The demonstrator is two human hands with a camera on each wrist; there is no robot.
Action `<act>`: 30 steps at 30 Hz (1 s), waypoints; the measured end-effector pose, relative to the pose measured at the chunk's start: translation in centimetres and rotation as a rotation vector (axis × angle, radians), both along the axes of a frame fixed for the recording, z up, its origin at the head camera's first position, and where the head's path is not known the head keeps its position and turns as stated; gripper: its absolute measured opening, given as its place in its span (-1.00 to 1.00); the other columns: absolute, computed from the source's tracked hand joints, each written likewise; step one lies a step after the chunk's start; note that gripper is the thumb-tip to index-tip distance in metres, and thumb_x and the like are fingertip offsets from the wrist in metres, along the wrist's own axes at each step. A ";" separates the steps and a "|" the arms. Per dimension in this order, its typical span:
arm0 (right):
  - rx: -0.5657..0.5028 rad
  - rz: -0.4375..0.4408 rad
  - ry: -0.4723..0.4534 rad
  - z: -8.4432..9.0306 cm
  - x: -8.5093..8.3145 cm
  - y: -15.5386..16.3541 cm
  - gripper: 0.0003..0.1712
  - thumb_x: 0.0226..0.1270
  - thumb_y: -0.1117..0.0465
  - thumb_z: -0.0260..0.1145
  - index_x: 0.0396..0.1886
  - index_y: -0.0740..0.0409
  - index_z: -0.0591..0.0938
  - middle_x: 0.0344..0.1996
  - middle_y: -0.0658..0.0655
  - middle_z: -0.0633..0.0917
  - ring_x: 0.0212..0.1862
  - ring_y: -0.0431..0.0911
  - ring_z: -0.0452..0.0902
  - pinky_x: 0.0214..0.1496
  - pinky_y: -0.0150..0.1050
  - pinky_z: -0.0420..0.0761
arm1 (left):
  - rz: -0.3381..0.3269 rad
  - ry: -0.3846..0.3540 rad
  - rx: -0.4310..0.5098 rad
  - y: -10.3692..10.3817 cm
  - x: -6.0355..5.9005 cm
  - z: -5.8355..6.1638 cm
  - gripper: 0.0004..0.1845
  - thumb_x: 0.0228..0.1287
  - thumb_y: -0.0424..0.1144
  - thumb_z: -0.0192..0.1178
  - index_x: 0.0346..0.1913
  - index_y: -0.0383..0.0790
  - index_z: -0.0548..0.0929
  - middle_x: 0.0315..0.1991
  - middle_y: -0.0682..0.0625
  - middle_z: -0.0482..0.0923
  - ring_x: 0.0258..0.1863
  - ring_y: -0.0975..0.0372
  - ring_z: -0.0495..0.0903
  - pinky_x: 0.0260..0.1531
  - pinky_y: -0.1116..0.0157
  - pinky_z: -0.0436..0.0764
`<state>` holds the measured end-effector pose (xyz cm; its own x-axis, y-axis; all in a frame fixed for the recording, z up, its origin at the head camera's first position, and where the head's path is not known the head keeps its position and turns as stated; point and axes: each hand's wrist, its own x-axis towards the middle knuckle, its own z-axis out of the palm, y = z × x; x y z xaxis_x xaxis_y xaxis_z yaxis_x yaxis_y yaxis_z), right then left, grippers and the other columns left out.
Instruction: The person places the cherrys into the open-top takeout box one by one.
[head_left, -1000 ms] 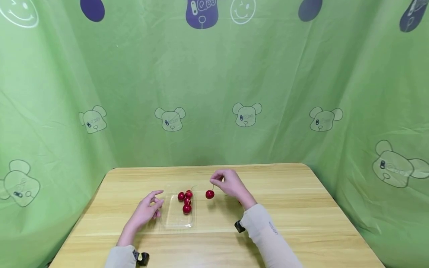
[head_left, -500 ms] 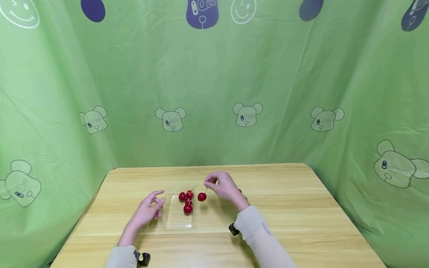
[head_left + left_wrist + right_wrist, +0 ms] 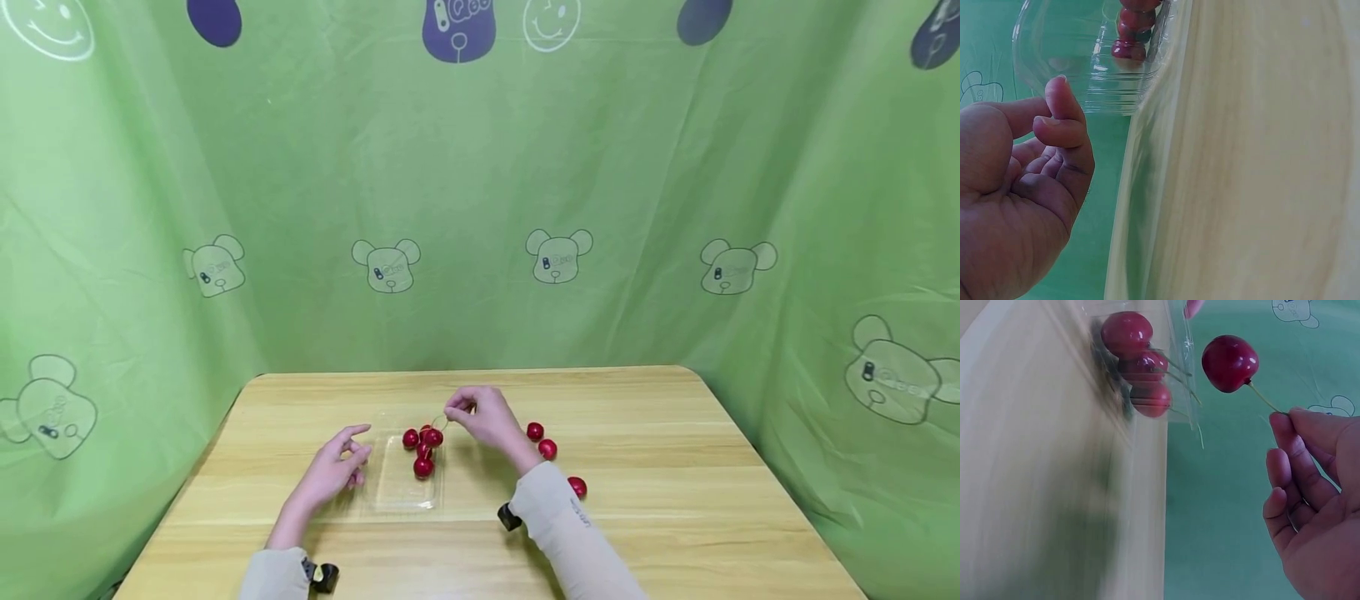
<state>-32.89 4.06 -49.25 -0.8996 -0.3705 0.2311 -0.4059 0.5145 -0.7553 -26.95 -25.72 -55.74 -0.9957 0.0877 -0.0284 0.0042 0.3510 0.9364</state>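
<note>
Right wrist: cherry (image 3: 1229,362) stem pinched, head view blurs it

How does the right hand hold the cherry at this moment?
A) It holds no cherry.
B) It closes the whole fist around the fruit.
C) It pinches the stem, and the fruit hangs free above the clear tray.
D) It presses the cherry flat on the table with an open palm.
C: the right hand pinches the thin stem, and the cherry hangs free at its end, over the edge of the clear tray.
</note>
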 end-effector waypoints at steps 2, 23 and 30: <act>-0.005 0.001 -0.004 -0.2 0.0 -0.2 -0.92 0.39 0.16 0.44 -0.24 0.07 0.77 -0.38 -0.08 0.74 -0.28 -0.23 0.59 -0.11 -0.31 0.64 | -0.001 0.002 -0.002 0.1 0.0 0.0 -0.44 0.54 -0.32 0.17 0.53 -0.23 0.35 -0.20 -0.26 0.59 -0.54 0.17 0.61 -0.57 0.36 0.60; -0.071 -0.011 -0.030 -1.6 0.2 -2.1 -0.95 0.39 0.19 0.43 -0.23 0.06 0.78 -0.36 -0.06 0.76 -0.27 -0.21 0.61 -0.12 -0.31 0.66 | -0.012 0.014 -0.005 0.0 0.2 0.3 -0.44 0.56 -0.29 0.16 0.53 -0.28 0.33 -0.19 -0.26 0.58 -0.57 0.21 0.61 -0.59 0.36 0.60; -0.079 -0.015 -0.047 -2.0 0.5 -2.6 -0.94 0.37 0.19 0.45 -0.23 0.07 0.78 -0.35 -0.03 0.76 -0.28 -0.21 0.60 -0.16 -0.34 0.65 | -0.011 0.017 -0.006 0.1 0.1 0.0 -0.44 0.56 -0.31 0.15 0.52 -0.29 0.33 -0.21 -0.26 0.58 -0.57 0.20 0.60 -0.59 0.36 0.59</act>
<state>-32.41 1.51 -51.21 -0.9154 -0.3394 0.2163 -0.3617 0.4582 -0.8119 -26.82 -25.62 -55.70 -0.9951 0.0984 -0.0123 0.0236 0.3561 0.9341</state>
